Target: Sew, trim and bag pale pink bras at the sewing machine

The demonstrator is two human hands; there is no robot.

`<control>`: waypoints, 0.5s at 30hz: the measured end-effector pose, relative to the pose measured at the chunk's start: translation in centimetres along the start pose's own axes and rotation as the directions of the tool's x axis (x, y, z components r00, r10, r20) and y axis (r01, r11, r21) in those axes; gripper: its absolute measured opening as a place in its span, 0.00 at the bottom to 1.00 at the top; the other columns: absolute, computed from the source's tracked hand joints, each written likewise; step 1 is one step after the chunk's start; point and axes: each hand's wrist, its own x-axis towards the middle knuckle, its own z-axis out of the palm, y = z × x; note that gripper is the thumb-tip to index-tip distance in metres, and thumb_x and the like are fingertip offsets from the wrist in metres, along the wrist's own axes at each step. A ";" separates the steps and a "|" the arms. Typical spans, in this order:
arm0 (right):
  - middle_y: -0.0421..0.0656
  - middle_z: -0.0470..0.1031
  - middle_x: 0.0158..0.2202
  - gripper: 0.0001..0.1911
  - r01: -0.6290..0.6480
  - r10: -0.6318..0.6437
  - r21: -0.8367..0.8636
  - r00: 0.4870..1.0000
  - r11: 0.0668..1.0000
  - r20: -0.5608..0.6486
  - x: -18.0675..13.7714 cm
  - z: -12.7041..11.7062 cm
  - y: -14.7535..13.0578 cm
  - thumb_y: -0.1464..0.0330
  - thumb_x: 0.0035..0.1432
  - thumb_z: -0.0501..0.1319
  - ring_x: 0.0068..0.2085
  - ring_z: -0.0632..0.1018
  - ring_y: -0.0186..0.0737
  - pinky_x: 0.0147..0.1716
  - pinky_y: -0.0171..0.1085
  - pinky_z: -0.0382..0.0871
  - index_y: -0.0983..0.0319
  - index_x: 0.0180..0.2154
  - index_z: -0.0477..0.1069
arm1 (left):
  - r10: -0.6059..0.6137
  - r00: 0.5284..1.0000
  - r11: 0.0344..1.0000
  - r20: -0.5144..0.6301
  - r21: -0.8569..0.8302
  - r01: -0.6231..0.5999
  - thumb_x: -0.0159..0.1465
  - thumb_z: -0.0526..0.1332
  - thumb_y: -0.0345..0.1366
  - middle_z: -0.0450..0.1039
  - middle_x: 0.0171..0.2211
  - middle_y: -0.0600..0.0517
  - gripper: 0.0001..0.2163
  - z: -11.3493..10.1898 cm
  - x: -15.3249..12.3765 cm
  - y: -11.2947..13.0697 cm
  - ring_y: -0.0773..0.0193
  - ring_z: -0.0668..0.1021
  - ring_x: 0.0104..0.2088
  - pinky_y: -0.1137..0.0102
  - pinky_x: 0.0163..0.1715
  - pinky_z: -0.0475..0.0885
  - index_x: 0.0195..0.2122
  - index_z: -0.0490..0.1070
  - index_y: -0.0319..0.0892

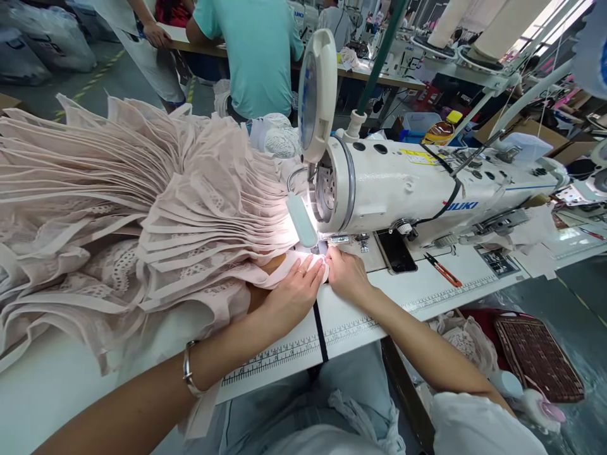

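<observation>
L fingers (308,270) straight, flat atop pink fabric strip (281,272), R fingers (334,256) pinched on its end, nr sewing m/c (393,183)

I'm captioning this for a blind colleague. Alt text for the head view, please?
A person's left hand lies on pale pink fabric at a white sewing machine; the right hand touches the fabric's end. A large heap of similar cloth covers the left; a phone and orange-handled snips lie on the right.

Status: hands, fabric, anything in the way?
Left hand flat on pale pink strip. Right hand at its end. Fabric heap at left; phone near right hand.
</observation>
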 end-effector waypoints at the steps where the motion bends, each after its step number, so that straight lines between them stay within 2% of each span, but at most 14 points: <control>1: 0.50 0.79 0.35 0.12 0.002 -0.002 0.008 1.000 1.000 -0.001 0.0 -0.1 0.0 0.69 0.66 0.47 0.34 0.76 0.47 0.31 0.38 0.56 0.63 0.44 0.67 | 0.005 1.000 1.000 0.003 0.027 -0.005 0.68 0.46 0.22 0.68 0.61 0.38 0.22 -0.1 0.1 0.0 0.47 0.70 0.63 0.54 0.60 0.69 0.60 0.66 0.28; 4: 0.48 0.78 0.33 0.11 0.054 -0.054 0.087 0.998 0.995 0.006 -0.2 -0.6 0.7 0.69 0.67 0.47 0.33 0.75 0.45 0.32 0.38 0.60 0.63 0.43 0.66 | -0.002 1.000 0.998 0.000 0.070 0.002 0.68 0.46 0.23 0.68 0.61 0.40 0.22 0.0 0.2 0.0 0.48 0.70 0.62 0.55 0.60 0.69 0.60 0.67 0.30; 6: 0.47 0.76 0.35 0.10 0.186 -0.188 0.196 0.982 0.963 -0.010 -0.5 -0.8 1.8 0.67 0.67 0.50 0.36 0.75 0.44 0.35 0.38 0.65 0.62 0.44 0.66 | -0.015 1.000 0.997 -0.010 0.078 0.016 0.67 0.47 0.23 0.69 0.61 0.40 0.21 0.1 0.3 0.0 0.47 0.70 0.62 0.54 0.59 0.69 0.59 0.68 0.32; 8: 0.50 0.75 0.43 0.11 0.355 -0.341 0.269 0.935 0.896 -0.097 -0.7 -0.5 3.0 0.64 0.66 0.54 0.43 0.75 0.45 0.41 0.41 0.70 0.62 0.46 0.67 | -0.018 0.999 0.997 -0.027 0.077 0.020 0.67 0.47 0.22 0.69 0.60 0.39 0.21 0.3 0.4 -0.1 0.47 0.70 0.62 0.53 0.59 0.69 0.58 0.68 0.31; 11: 0.51 0.72 0.53 0.15 0.520 -0.457 0.218 0.844 0.826 -0.282 -0.9 0.4 4.4 0.64 0.66 0.57 0.51 0.73 0.48 0.51 0.49 0.70 0.60 0.53 0.68 | -0.019 0.998 0.999 -0.054 0.049 0.021 0.67 0.44 0.21 0.70 0.58 0.36 0.21 0.5 0.5 -0.1 0.49 0.70 0.62 0.51 0.60 0.67 0.57 0.68 0.29; 15: 0.50 0.75 0.52 0.16 0.582 -0.517 0.060 0.761 0.811 -0.391 -0.9 1.4 4.1 0.67 0.69 0.54 0.49 0.73 0.47 0.54 0.50 0.70 0.62 0.55 0.69 | -0.070 0.995 0.995 -0.074 -0.073 0.065 0.68 0.42 0.21 0.70 0.56 0.38 0.21 0.4 0.5 -0.3 0.55 0.70 0.61 0.52 0.63 0.62 0.57 0.66 0.32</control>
